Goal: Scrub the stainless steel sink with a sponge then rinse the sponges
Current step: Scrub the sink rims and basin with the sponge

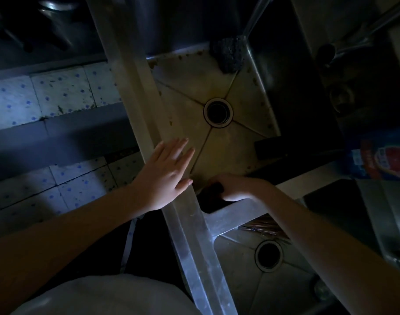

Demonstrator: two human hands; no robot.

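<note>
Though the light is poor, the layout is readable. At the near left corner of the sink (194, 87), the left hand (165, 173) lies flat across the front rim (131, 92). Its fingers are straight and spread, reaching out over the floor and holding nothing, so it looks like a brace.

Just right of it, in that same corner where the front rim meets the divider (231, 214), the right hand (235, 187) is curled down over a dark sponge (211, 194). The fingers wrap its top. The sponge is too shadowed to tell which way its long side runs.

From this grip the whole stained floor lies ahead. The drain (218, 112) sits up and slightly right of the knuckles, and brown specks run along the far and right edges beyond it. The right hand is the nearer one to all of this, so I judge the coming stroke to be a push away from the body, from the near corner toward the drain.

In the far right corner, a dark scourer (228, 54) rests under the running water (256, 17). Against the right edge lies a dark block (270, 147), probably a second sponge, well apart from both hands. Rinsing is not yet due.
</note>
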